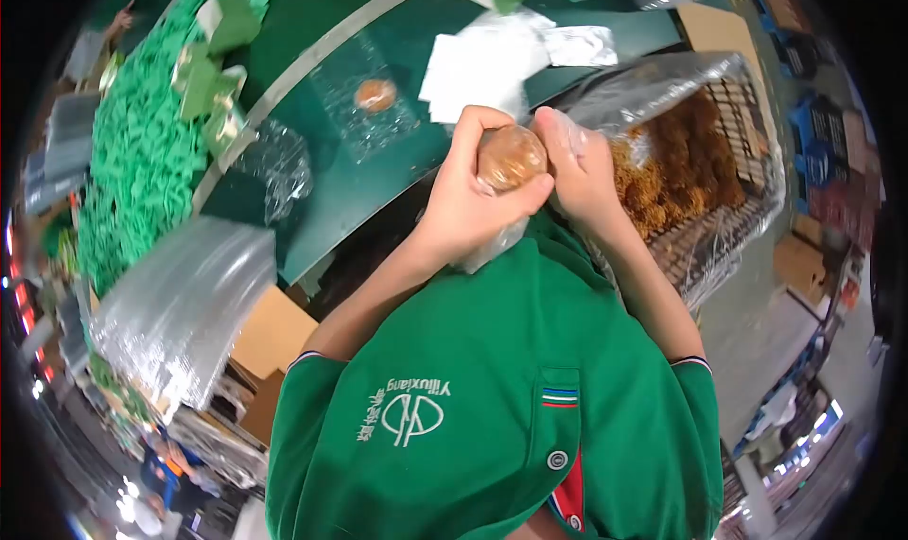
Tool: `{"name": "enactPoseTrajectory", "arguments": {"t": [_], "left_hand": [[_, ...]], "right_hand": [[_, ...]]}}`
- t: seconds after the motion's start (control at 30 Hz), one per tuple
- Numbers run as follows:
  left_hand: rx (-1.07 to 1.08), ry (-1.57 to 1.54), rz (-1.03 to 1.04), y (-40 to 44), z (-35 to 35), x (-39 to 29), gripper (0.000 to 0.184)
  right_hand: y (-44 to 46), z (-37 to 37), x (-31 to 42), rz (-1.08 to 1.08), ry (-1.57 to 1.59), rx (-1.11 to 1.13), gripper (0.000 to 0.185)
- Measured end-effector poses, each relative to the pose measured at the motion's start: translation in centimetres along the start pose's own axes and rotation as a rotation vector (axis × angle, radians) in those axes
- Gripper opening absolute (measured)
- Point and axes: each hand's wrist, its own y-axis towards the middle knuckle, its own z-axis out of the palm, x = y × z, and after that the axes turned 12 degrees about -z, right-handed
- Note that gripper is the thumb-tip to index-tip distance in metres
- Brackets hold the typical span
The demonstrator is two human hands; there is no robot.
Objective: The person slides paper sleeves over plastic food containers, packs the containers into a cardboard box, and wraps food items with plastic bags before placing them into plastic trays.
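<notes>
In the middle of the head view, my left hand (473, 195) is wrapped round a round, light-brown ball in clear plastic (512, 158), thumb and fingers on either side. Loose clear film hangs below that hand. My right hand (579, 166) is closed just to the right of the ball, with a bit of clear plastic showing at its fingers. What those fingers pinch is hidden. A second small brown ball (375, 95) lies on a clear plastic sheet (355, 129) on the dark green table (331, 195). White sheets (482, 67) lie beyond my hands.
To the right stands a plastic-lined basket (752, 129) with brown fibrous clumps (676, 166). A heap of green strips (142, 143) and green-white boxes (227, 25) lie left, past a pale curved edge. Crumpled film (284, 166) and a stack of clear bags (184, 294) are nearer.
</notes>
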Motion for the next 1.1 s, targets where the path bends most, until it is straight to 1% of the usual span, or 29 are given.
{"name": "enactPoseTrajectory", "arguments": {"t": [0.1,0.13,0.23,0.27,0.3,0.33,0.37,0.4,0.43,0.47,0.57,0.6,0.7,0.8,0.9,1.0,1.03,1.1], "left_hand": [[-0.11,0.439,0.506,0.0,-2.4,0.6,0.05],[0.005,0.301,0.431,-0.2,-3.0,1.3,0.054],[0.03,0.105,0.218,-1.3,-4.9,2.2,0.054],[-0.032,0.075,0.118,-1.3,-6.1,2.3,0.053],[-0.102,-0.233,-0.03,-1.2,-6.5,1.6,0.048],[-0.268,-0.1,0.105,0.5,-9.2,3.6,0.042],[-0.425,-0.161,0.073,1.2,-11.1,3.7,0.037],[-0.605,-0.102,-0.017,2.0,-13.3,3.7,0.035],[-0.641,0.044,-0.124,3.0,-16.3,4.5,0.031],[-0.674,0.458,-0.108,4.1,-18.9,5.8,0.036],[-0.597,1.119,-0.259,6.4,-21.5,8.0,0.043],[-0.593,1.06,-0.309,6.8,-21.4,7.7,0.047],[-0.664,1.023,-0.185,7.2,-21.6,8.1,0.044],[-0.722,1.02,-0.179,7.1,-21.4,7.6,0.044],[-0.671,1.076,-0.117,7.2,-22.4,7.8,0.041],[-0.679,1.018,0.074,6.5,-24.3,8.2,0.042],[-0.734,0.733,-0.062,5.7,-22.8,6.1,0.035],[-0.641,0.113,0.012,4.1,-19.3,2.0,0.03]], "right_hand": [[1.1,2.8,0.0,0.188,0.454,0.08,0.024],[1.1,3.6,-0.1,0.158,0.46,0.15,0.024],[0.7,5.7,-0.8,0.058,0.473,0.343,0.029],[1.2,6.3,-1.8,0.239,0.445,0.395,0.032],[1.8,6.5,-0.9,0.434,0.558,0.328,0.024],[2.4,6.4,-1.5,0.387,0.461,0.37,0.019],[2.9,6.2,-2.2,0.341,0.364,0.41,0.018],[3.1,6.0,-2.0,0.369,0.368,0.335,0.021],[3.1,5.9,-2.2,0.369,0.351,0.326,0.021],[3.1,5.8,-2.4,0.37,0.336,0.318,0.021],[3.1,5.9,-2.8,0.341,0.333,0.343,0.02],[3.1,5.9,-2.5,0.33,0.335,0.346,0.02],[3.0,5.7,-2.0,0.326,0.321,0.325,0.022],[3.0,5.3,-2.2,0.331,0.319,0.315,0.023],[3.0,5.4,-1.9,0.337,0.309,0.321,0.022],[3.1,5.0,-2.0,0.296,0.306,0.279,0.019],[3.0,4.8,-2.1,0.278,0.309,0.254,0.018],[3.4,3.7,-1.6,0.196,0.329,0.176,0.02]]}}
